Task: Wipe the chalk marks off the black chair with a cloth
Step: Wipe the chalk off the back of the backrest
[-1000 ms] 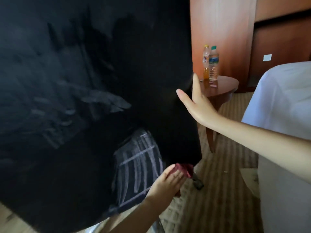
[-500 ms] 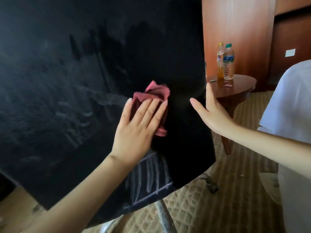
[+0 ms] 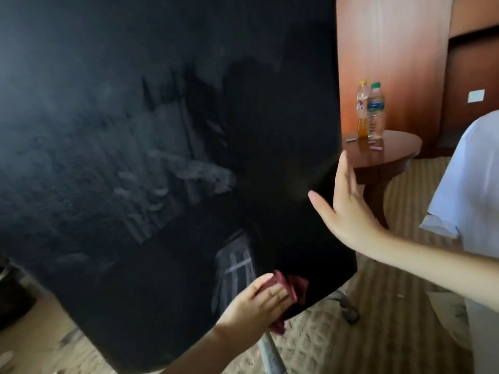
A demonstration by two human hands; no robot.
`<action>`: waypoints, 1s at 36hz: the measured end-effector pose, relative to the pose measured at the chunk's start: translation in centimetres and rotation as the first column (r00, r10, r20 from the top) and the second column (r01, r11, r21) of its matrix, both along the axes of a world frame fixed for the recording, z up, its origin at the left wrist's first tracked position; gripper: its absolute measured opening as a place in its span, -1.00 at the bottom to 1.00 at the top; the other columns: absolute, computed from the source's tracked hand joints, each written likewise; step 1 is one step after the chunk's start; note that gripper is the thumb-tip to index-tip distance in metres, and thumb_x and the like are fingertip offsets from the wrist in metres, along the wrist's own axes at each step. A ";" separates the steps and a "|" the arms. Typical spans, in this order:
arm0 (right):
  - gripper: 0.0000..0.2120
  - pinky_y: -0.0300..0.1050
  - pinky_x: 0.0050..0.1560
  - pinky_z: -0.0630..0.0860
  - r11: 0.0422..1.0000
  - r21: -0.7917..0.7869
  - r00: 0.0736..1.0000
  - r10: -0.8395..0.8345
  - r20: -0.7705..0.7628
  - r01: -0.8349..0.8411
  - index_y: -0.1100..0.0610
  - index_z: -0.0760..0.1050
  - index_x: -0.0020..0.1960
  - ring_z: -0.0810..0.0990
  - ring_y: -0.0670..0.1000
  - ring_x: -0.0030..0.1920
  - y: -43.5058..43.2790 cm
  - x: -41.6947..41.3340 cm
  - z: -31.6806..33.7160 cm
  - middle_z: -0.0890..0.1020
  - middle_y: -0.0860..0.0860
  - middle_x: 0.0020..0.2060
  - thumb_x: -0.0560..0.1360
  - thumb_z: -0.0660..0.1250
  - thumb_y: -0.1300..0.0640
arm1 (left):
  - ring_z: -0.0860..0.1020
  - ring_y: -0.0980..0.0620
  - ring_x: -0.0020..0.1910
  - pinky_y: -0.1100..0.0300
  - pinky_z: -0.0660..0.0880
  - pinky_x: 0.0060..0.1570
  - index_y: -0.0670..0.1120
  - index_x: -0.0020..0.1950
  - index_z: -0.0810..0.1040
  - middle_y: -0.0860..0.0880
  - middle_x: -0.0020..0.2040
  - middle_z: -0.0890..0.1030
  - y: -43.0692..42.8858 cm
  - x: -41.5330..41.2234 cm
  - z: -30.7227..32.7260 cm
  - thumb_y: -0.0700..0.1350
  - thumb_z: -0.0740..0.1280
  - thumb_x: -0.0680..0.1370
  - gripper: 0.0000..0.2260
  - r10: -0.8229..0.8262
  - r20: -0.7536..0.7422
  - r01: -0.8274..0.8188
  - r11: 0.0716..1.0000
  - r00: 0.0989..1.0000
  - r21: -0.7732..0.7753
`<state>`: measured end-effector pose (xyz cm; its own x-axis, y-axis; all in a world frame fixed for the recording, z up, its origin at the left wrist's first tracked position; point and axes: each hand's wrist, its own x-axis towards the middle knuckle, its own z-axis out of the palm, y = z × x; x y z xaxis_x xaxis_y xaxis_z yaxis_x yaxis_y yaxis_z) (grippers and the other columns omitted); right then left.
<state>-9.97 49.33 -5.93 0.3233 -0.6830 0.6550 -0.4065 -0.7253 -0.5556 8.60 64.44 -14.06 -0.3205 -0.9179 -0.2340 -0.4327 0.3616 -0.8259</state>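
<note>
The black chair back [image 3: 135, 90] fills most of the view, tilted, with smeared chalk haze across its middle. White chalk marks [image 3: 235, 265] remain near its lower right edge. My left hand [image 3: 256, 300] presses a red cloth [image 3: 294, 290] flat against the chair just right of those marks, fingers straight over the cloth. My right hand [image 3: 348, 209] rests open on the chair's right edge, thumb on the front face, fingers pointing up.
A round wooden table [image 3: 399, 152] stands behind the chair with two bottles [image 3: 371, 112] on it. A wood-panelled wall is beyond it. A white-covered bed [image 3: 469, 179] is at the right. Patterned carpet [image 3: 391, 333] and the chair's metal leg [image 3: 270, 354] lie below.
My left hand swept the red cloth from the chair's middle down to its lower right edge. The chalk patch has shrunk. My right hand stays on the chair's edge.
</note>
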 end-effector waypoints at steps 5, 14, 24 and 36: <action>-0.15 -0.29 0.40 -0.22 0.996 -0.093 0.996 -0.028 -0.086 0.020 0.12 -0.43 0.49 -0.31 -0.15 0.45 -0.2 0.0 -0.7 -0.27 0.08 0.54 0.51 0.04 -0.21 | 0.53 -0.06 0.17 -0.06 -0.17 0.46 -0.07 0.24 0.58 -0.04 0.10 0.66 0.4 1.5 8.1 -0.11 0.05 0.37 -0.48 -0.092 -0.272 0.005 0.952 0.958 -0.305; -0.13 -0.04 0.48 -0.08 0.988 -0.150 0.996 -0.053 -0.076 0.041 0.25 -0.31 0.53 -0.20 0.10 0.54 -0.1 0.3 -1.2 -0.18 0.22 0.54 0.50 0.01 -0.23 | 0.31 -0.16 0.22 -0.16 -0.09 0.45 -0.16 0.50 0.24 -0.15 0.21 0.39 0.5 2.1 12.0 -0.13 0.12 0.50 -0.46 -0.126 -0.288 -0.119 0.706 0.949 -0.699; -0.15 -0.08 0.44 -0.12 0.990 -0.130 0.994 -0.070 -0.079 0.059 0.22 -0.34 0.53 -0.20 0.14 0.54 0.1 0.6 -1.2 -0.19 0.24 0.53 0.54 0.13 -0.12 | 0.54 0.13 0.20 -0.13 -0.04 0.49 0.08 0.33 0.50 0.14 0.19 0.60 1.7 2.7 -2.9 0.14 0.28 0.39 -0.49 0.146 -0.013 -0.146 0.989 0.989 -0.026; -0.24 0.26 0.41 0.23 0.929 -0.365 0.990 -0.097 -0.099 0.054 0.22 -0.18 0.56 -0.01 0.31 0.52 -0.7 -0.4 -1.7 -0.14 0.28 0.53 0.60 0.15 -0.12 | 0.47 0.03 0.16 -0.05 -0.03 0.41 0.07 0.22 0.59 0.06 0.04 0.65 2.7 5.4 6.7 -0.13 0.11 0.42 -0.56 -0.141 -0.176 0.055 0.906 0.974 -0.421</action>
<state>-10.35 48.63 -7.64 0.3667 -0.4326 0.8236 -0.5129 -0.8326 -0.2090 14.03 67.15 -7.38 -0.4137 -0.8797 0.2344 -0.5826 0.0579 -0.8107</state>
